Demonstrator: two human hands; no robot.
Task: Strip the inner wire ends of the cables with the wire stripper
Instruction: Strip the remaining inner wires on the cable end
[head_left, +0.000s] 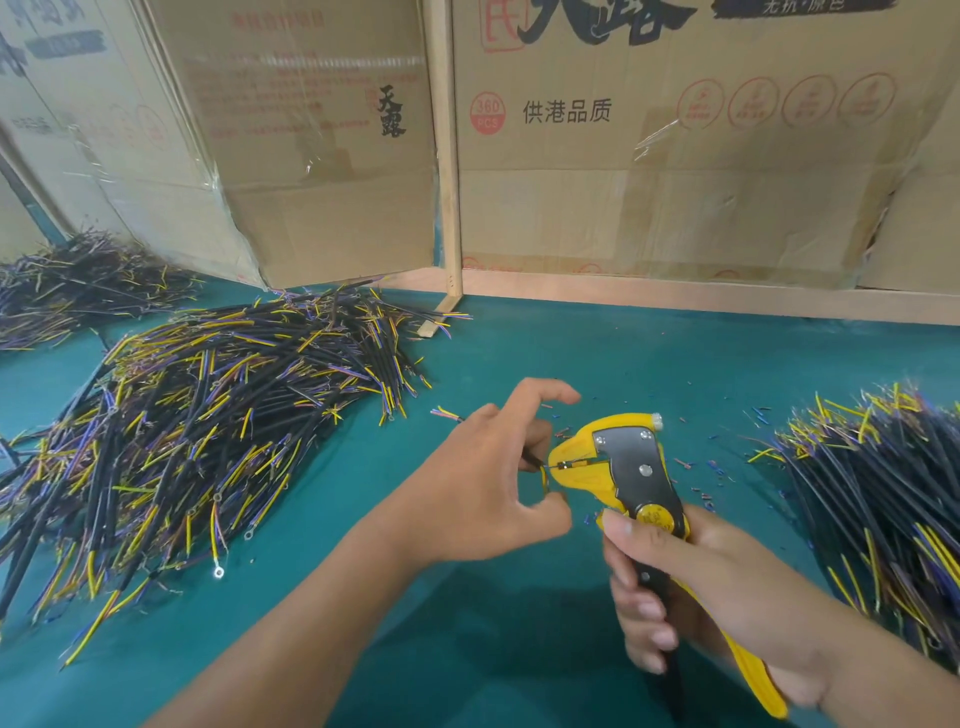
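Gripping yellow-and-black wire stripper (636, 480) by its handles, right hand (691, 587) fingers curled round | left hand (483, 483) pinching thin black cable (535, 460), its wire end at stripper's nose | above green table (519, 623) | multicoloured cable piles left (208, 415), right (883, 493)

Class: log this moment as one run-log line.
right hand: grips wire stripper | left hand: feeds cable into it | piles: both sides
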